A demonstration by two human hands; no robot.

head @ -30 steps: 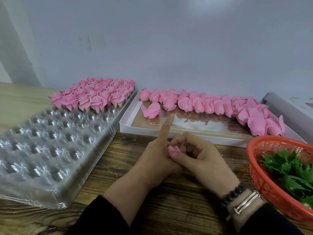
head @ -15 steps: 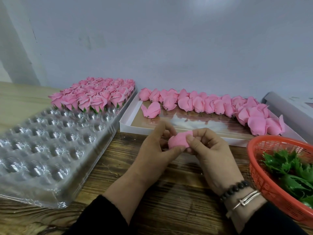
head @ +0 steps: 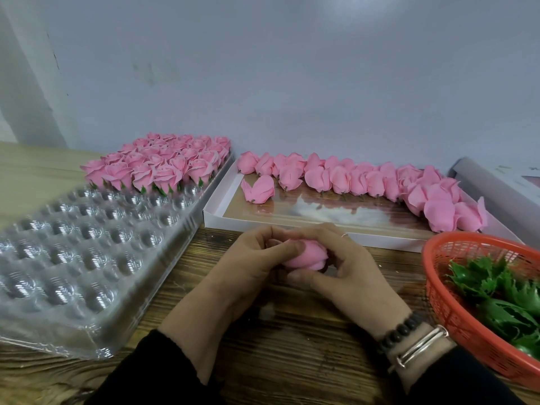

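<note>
A pink rose bud [head: 308,255] sits between both my hands above the wooden table. My left hand [head: 254,267] grips it from the left, thumb lying across its top. My right hand [head: 347,267] curls round it from the right, thumb under its near side. A clear plastic tray [head: 76,258] with round cups lies at the left; finished pink roses [head: 157,168] with green bases fill its far rows. A white flat box [head: 292,226] behind my hands holds a row of pink rose buds [head: 365,179].
An orange plastic basket [head: 455,311] with green leaf-shaped calyxes [head: 502,290] stands at the right, close to my right wrist. A white box lid [head: 496,182] leans at the far right. A grey wall closes the back of the wooden table [head: 292,361].
The bud went from a small piece pinched between my fingertips to a full bud cupped by both hands. My left forefinger, earlier pointing up, now curls round it. Both hands sank slightly.
</note>
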